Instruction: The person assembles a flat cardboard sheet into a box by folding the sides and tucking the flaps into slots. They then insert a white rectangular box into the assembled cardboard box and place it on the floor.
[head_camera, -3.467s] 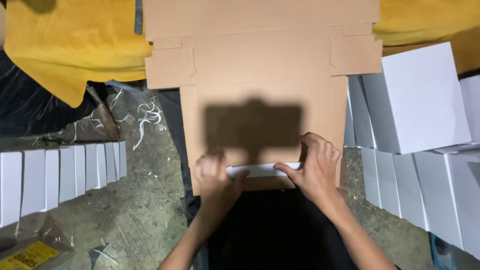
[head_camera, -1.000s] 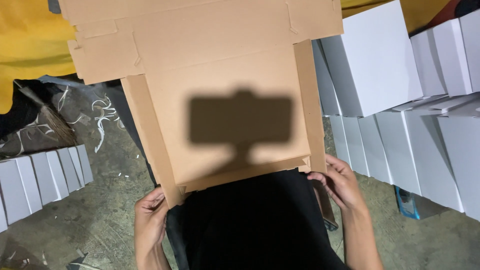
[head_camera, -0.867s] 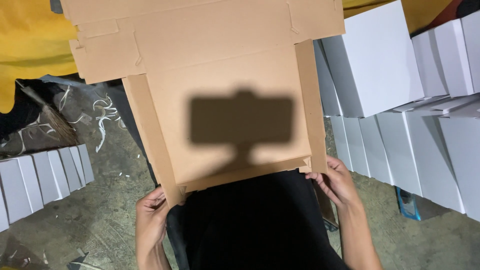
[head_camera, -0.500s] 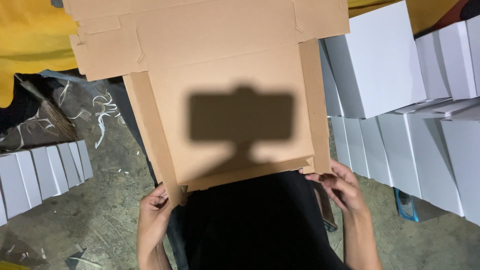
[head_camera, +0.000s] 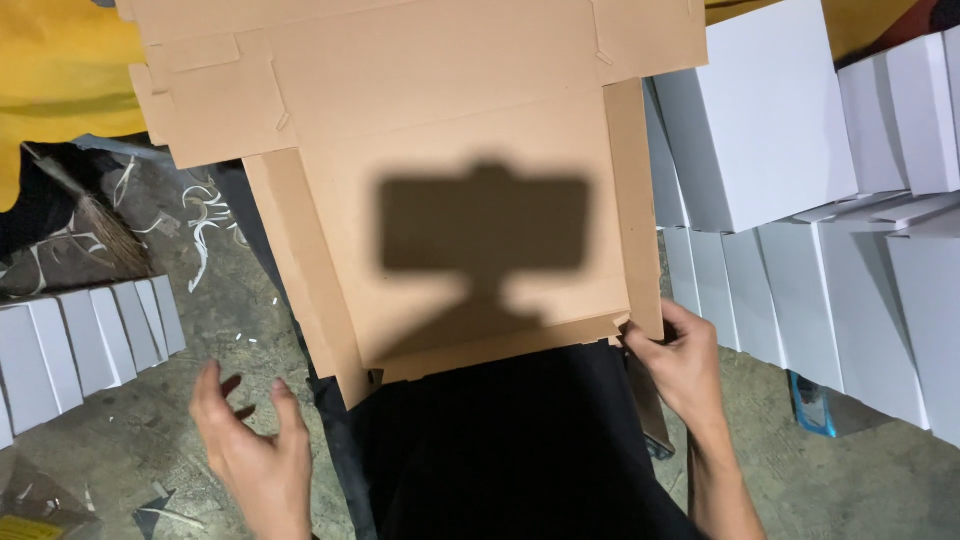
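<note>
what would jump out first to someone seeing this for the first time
A big flat brown cardboard box blank fills the middle, with a dark camera-shaped shadow cast on it. The right hand pinches its near right corner, while the left hand hangs open and apart from it at lower left. Rows of white boxes line the right side, with more at the far left.

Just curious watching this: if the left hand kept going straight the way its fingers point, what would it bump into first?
Most likely the flat brown cardboard sheet: the open left hand points up toward its near left corner, though depth is hard to judge.
</note>
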